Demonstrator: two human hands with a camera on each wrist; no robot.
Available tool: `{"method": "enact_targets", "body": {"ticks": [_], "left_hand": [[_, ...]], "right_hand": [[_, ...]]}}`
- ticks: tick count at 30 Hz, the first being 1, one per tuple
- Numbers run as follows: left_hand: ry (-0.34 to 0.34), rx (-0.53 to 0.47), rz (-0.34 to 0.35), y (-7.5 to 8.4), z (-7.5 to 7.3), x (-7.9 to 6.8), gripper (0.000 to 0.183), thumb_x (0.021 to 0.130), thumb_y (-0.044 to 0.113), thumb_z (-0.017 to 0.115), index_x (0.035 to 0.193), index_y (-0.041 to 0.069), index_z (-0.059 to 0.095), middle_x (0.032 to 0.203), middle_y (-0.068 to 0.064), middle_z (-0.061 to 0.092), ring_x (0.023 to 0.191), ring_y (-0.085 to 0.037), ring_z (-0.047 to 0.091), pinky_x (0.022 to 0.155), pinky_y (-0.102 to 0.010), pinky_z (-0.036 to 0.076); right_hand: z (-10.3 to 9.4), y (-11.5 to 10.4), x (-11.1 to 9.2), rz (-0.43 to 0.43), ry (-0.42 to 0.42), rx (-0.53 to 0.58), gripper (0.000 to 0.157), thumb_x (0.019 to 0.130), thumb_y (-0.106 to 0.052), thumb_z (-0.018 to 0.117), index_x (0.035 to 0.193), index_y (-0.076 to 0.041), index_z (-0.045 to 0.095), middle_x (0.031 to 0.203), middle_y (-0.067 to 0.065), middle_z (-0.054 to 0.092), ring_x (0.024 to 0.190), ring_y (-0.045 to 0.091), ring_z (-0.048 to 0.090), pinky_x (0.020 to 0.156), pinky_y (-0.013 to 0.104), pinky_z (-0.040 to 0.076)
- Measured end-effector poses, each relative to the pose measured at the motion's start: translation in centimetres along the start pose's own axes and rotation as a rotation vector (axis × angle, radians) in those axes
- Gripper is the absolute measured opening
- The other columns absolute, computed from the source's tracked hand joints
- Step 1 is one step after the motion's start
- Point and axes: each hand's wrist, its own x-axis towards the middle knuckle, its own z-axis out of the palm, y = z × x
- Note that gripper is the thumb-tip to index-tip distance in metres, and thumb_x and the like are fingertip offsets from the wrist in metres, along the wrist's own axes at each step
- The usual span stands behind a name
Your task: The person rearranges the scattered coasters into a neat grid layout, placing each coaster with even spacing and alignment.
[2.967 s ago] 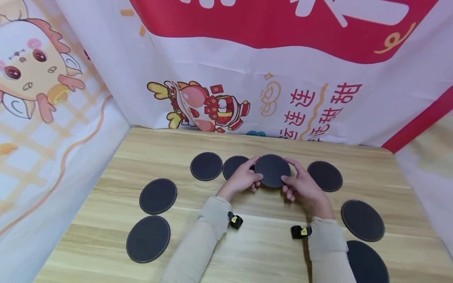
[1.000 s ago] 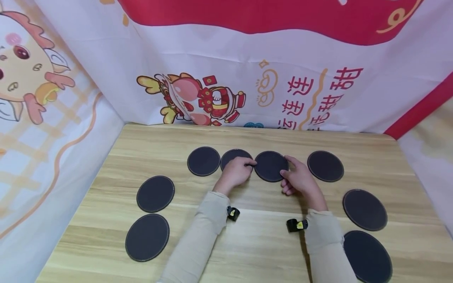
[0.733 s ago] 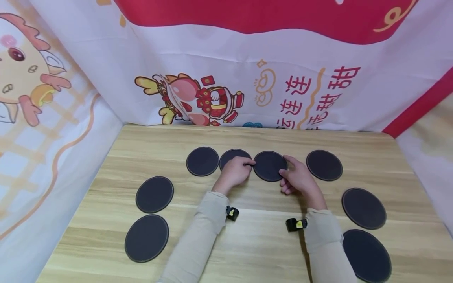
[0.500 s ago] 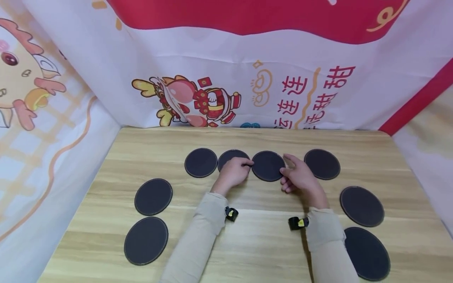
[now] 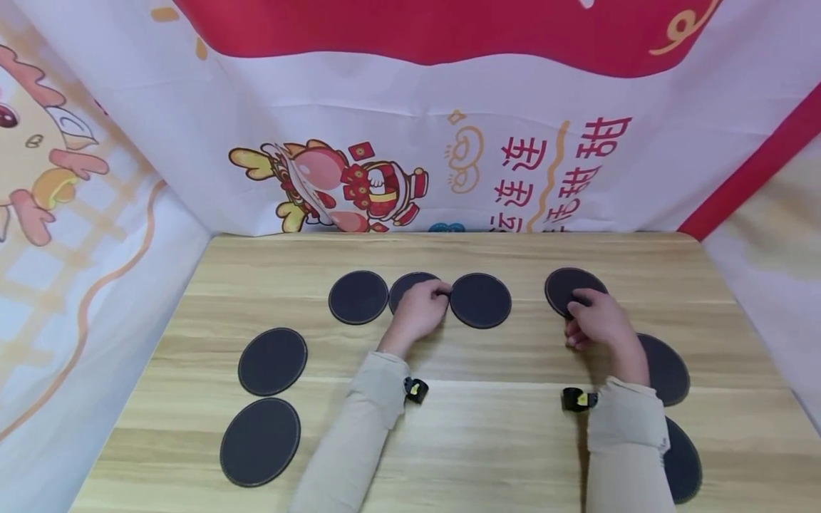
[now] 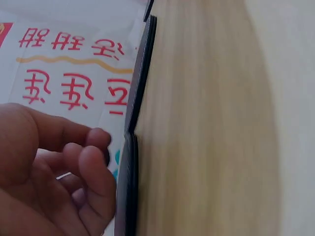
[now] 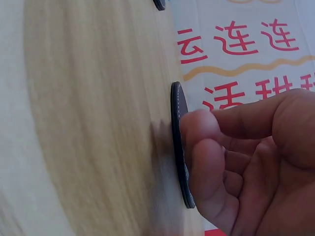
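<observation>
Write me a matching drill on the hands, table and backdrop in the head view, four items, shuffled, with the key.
1. Left hand
2. Right hand
3. Tabletop
4. Backdrop

A. White with red print
B. Partly covers the rightmost far-row disc
C. Light wood grain
D. Partly covers the second far-row disc from the left

Pairs: 1-D, 2-B, 3-C, 4-A

I see only part of one black disc (image 5: 401,288) under the left hand (image 5: 420,310), and of a near disc (image 5: 683,463) behind the right sleeve (image 5: 628,442); my head view cuts off the tabletop (image 5: 487,449) below.
</observation>
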Motion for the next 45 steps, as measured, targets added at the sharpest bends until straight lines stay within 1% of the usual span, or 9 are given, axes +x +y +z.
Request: {"method": "enact_targets", "body": {"ticks": [6,9,13,16,21,27,31,35,45], "left_hand": [[-0.121,-0.254,0.088,3.6,2.8,-0.4,0.029,0.100,0.009,0.055,0.125,0.009,0.070,0.083,-0.003,0.068,0.057,-0.024,0.060,0.054,-0.032,0.050],[-0.213,-0.386,0.095,5.8,5.1,-0.4,0.034,0.100,0.006,0.057,0.134,0.005,0.063,0.092,-0.010,0.067,0.061,-0.028,0.063,0.054,-0.033,0.053],[-0.324,-0.428,0.064,8.1,8.2,0.0,0.056,0.100,0.009,0.059,0.153,0.006,0.042,0.111,-0.021,0.063,0.068,-0.030,0.065,0.063,-0.037,0.056],[-0.351,-0.341,0.042,9.0,9.8,0.4,0.069,0.100,0.018,0.060,0.160,0.010,0.027,0.134,-0.020,0.058,0.087,-0.027,0.067,0.088,-0.034,0.052],[-0.302,-0.305,0.003,9.2,11.3,0.6,0.079,0.099,0.024,0.062,0.163,0.011,0.017,0.159,-0.012,0.035,0.139,-0.017,0.039,0.112,-0.031,0.031],[-0.190,-0.541,-0.152,9.0,12.0,1.0,0.083,0.092,0.010,0.069,0.161,0.009,0.024,0.135,-0.015,0.053,0.095,-0.022,0.066,0.087,-0.035,0.053],[-0.111,-0.627,-0.204,8.9,12.4,1.2,0.079,0.086,0.000,0.070,0.157,0.005,0.034,0.117,-0.009,0.052,0.075,-0.018,0.064,0.072,-0.031,0.057],[-0.035,-0.634,-0.172,8.7,12.5,1.1,0.073,0.082,-0.006,0.069,0.150,0.008,0.047,0.099,-0.003,0.051,0.067,-0.015,0.057,0.063,-0.026,0.053],[-0.150,-0.917,-0.187,7.9,11.8,0.4,0.093,0.088,-0.011,0.062,0.163,0.019,0.015,0.081,-0.018,0.070,0.059,-0.018,0.063,0.055,-0.029,0.055]], "right_hand": [[-0.2,-0.5,-0.2,0.006,0.008,-0.056,0.052,0.106,-0.009,0.039,0.151,0.015,0.025,0.069,0.011,0.066,0.056,0.022,0.066,0.054,0.038,0.057],[-0.4,-0.4,-0.2,0.009,0.036,-0.035,0.054,0.106,-0.008,0.039,0.153,0.012,0.023,0.070,0.013,0.066,0.056,0.023,0.066,0.055,0.038,0.057],[-1.0,0.4,-0.4,0.059,0.113,-0.009,0.064,0.104,-0.009,0.037,0.157,0.009,0.007,0.065,0.012,0.066,0.053,0.023,0.065,0.051,0.039,0.057],[-1.3,1.0,-0.4,0.111,0.127,0.004,0.068,0.103,-0.010,0.036,0.157,0.009,0.000,0.065,0.011,0.065,0.052,0.022,0.064,0.050,0.038,0.057],[-1.3,1.4,-0.2,0.137,0.096,0.053,0.064,0.104,-0.012,0.037,0.157,0.009,0.006,0.069,0.012,0.064,0.053,0.021,0.063,0.051,0.038,0.056],[-1.7,1.7,-0.1,0.149,0.109,0.133,0.056,0.106,-0.013,0.040,0.154,0.002,0.016,0.073,0.013,0.062,0.054,0.021,0.063,0.051,0.037,0.056],[-1.8,1.9,-0.1,0.085,0.102,0.216,0.051,0.108,-0.012,0.039,0.152,-0.002,0.017,0.072,0.012,0.059,0.052,0.018,0.061,0.049,0.035,0.054],[-1.7,1.8,-0.1,0.001,0.087,0.300,0.048,0.108,-0.012,0.040,0.150,-0.003,0.018,0.070,0.007,0.059,0.051,0.015,0.058,0.048,0.031,0.052],[-1.4,1.7,0.6,-0.030,-0.028,0.396,0.061,0.108,-0.014,0.044,0.160,0.000,0.015,0.073,0.003,0.064,0.056,0.012,0.059,0.053,0.028,0.053]]}}
